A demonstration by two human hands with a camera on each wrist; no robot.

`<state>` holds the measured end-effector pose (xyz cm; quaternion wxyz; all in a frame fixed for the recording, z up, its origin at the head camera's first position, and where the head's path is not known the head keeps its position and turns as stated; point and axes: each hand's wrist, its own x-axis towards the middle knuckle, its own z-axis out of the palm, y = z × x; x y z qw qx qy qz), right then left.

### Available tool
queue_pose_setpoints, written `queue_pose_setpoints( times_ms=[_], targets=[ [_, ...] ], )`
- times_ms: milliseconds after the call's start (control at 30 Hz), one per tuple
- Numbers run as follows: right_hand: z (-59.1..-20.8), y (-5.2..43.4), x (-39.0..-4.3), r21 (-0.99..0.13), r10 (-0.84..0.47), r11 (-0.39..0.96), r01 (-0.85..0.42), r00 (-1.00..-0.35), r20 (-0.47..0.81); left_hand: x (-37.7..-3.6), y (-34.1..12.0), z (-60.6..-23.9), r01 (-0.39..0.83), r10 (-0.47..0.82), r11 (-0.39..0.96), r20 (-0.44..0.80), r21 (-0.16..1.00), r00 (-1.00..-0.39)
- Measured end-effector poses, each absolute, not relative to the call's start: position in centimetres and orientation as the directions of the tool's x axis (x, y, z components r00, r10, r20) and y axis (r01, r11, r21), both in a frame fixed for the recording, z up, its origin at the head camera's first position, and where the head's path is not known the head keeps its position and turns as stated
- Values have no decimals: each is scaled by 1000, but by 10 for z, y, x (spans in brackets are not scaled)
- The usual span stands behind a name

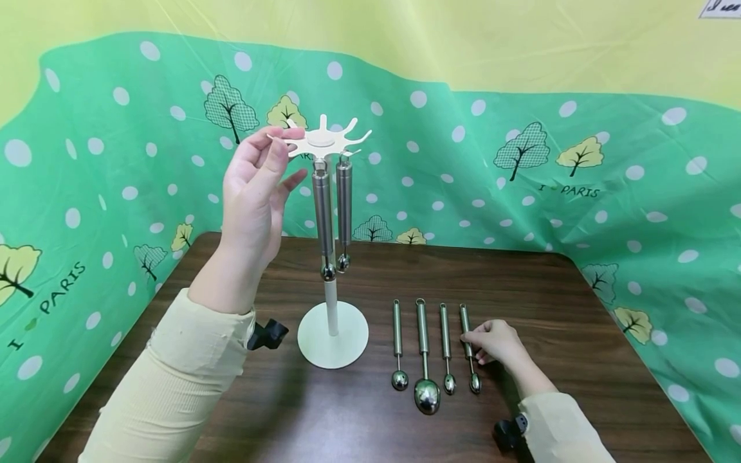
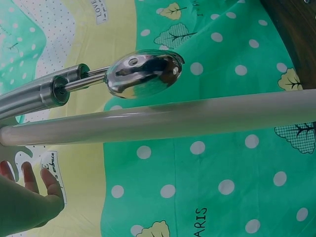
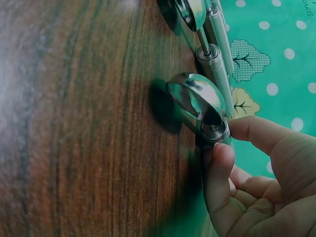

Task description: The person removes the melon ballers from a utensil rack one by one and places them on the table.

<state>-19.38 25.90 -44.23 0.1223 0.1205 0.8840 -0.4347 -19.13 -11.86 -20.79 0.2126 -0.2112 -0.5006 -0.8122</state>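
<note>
A white stand point(image 1: 332, 302) with a round base carries a star-shaped top point(image 1: 320, 139) of several hooked arms. My left hand point(image 1: 251, 193) pinches one arm on the left of that top between thumb and fingers. Two metal spoons with thick handles hang from it; the nearer hanging spoon point(image 1: 323, 212) shows its shiny bowl point(image 2: 143, 74) beside the pole point(image 2: 197, 118) in the left wrist view. On the table, my right hand point(image 1: 498, 341) pinches the handle of the rightmost small metal spoon point(image 1: 466, 328). Its rounded bowl point(image 3: 200, 96) lies just beyond my fingertips in the right wrist view.
Left of the held spoon lie a thin small spoon point(image 1: 445, 331), a larger spoon point(image 1: 427, 392) and another small spoon point(image 1: 397, 331), side by side on the brown wooden table point(image 1: 521, 276). A green and yellow patterned cloth point(image 1: 434, 161) hangs behind and around the table.
</note>
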Motion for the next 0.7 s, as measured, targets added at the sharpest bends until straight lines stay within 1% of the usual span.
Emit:
queue_pose_setpoints(
  times_ms=[300,533,700],
  targets=[
    [-443,259,-196,-732,111,607,311,-944,-309,-192,-120,-207,551,-131,-423,554,719,-822],
    [-444,263,-193,-734,96,597,323,-938,-334,-191,-119,-206,536,-127,-434,540,724,-832],
    [-440,265,-194,-712,91,627,316,-938,-335,-190,-119,-205,537,-131,-420,536,731,-834]
  ],
)
